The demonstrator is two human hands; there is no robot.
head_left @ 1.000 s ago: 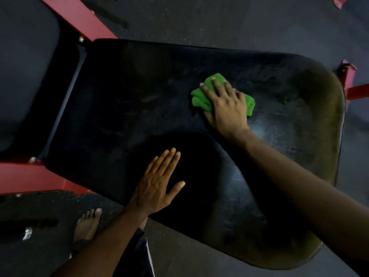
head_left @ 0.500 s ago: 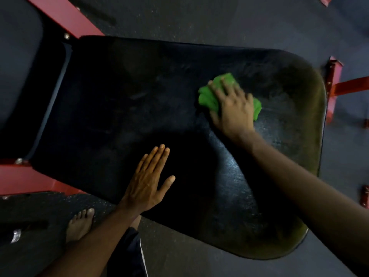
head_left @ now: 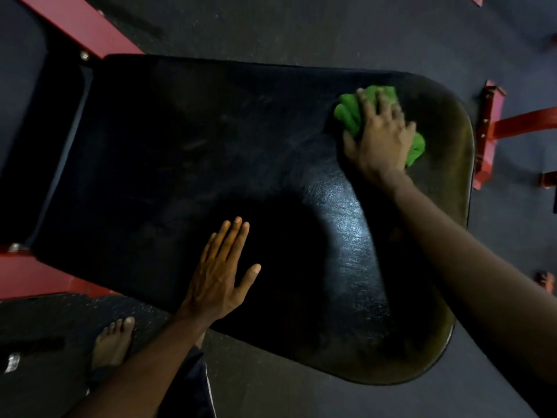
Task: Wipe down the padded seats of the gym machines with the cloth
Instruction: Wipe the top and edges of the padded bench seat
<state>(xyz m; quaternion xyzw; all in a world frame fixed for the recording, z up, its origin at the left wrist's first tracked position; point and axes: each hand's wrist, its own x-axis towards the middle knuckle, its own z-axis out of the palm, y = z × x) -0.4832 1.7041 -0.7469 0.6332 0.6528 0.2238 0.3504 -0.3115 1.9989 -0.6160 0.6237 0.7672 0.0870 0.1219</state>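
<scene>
seat (head_left: 187,152) left and middle bare | left hand (head_left: 221,274) flat at near edge | red frame (head_left: 489,131) just beyond right end

A black padded seat (head_left: 187,152) fills the view, set on a red frame (head_left: 75,28) over dark floor. The right hand (head_left: 380,139) presses a bunched green cloth (head_left: 349,114) flat against the seat near its far right corner (slightly blurred). The left hand (head_left: 221,274) lies palm down on the near edge, fingers spread. A bare foot (head_left: 113,342) stands on the floor below.
</scene>
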